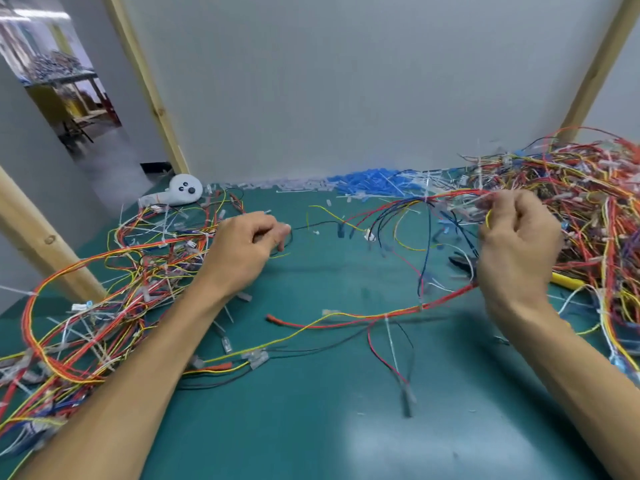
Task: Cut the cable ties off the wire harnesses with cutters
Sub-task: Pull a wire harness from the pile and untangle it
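The wire harness (398,315), a loop of red, yellow and blue leads, hung raised just left of and above the cutters (460,265). Its lower red run sagged onto the green surface (329,410). A white cable tie (393,344) trailed from that run, left of the cutters and nearer the person.

The right hand (519,244) hovered over the cutters, its grip closed on the harness's upper strands between thumb and fingertips. The cutters lay loose on the surface, with the black nose showing left of the wrist and the yellow handle to its right.

Well left of the cutters, the left hand (242,247) had its grip pinched on a thin black wire (318,224). Right of the cutters rose a tangled heap (588,202), and far left sprawled a second tangle (121,289). Behind the cutters, along the wall (346,81), lay blue pieces (367,183). Far left and behind sat a white handheld controller (181,190). White tags (81,306) on the leads were too blurred to read.
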Demonstrator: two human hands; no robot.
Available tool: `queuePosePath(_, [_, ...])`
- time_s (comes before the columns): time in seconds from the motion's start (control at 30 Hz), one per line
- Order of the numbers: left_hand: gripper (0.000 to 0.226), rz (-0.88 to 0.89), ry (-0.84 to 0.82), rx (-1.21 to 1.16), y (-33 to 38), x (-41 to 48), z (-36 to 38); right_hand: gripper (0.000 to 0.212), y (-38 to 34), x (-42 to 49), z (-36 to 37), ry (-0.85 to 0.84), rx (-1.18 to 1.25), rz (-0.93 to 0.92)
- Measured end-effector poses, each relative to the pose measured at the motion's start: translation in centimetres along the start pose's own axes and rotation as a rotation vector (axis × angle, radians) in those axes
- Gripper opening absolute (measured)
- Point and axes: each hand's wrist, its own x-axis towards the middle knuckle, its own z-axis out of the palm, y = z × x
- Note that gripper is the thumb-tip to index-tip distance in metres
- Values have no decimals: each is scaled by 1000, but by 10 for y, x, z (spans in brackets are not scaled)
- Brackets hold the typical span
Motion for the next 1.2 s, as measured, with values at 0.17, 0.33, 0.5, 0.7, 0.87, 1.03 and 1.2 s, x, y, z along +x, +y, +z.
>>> queuePosePath(0.17, [3,63,19,147,-6,2,-4,25,-10,-10,-4,-265,-441,-108])
queuePosePath(0.33, [9,98,-5,187,-15,1,-3,36,-50,-46,2,-740,-610,-754])
queuePosePath(0.5, [7,91,10,183,-17,4,-7,25,-64,-39,17,-1522,-929,-477])
queuePosePath(0.7, [7,41,35,170,-19,4,-9,18,-34,14,6,-982,-42,-336])
queuePosePath(0.87, [10,36,12,160,-19,4,-4,17,-12,20,-13,-960,582,147])
queuePosePath(1.03, [41,12,-74,263,-19,1,2,34,-18,40,-35,-1584,363,57])
queuePosePath(1.2, [44,173,-20,243,-6,-3,12,30,-19,28,-25,-1111,412,-33])
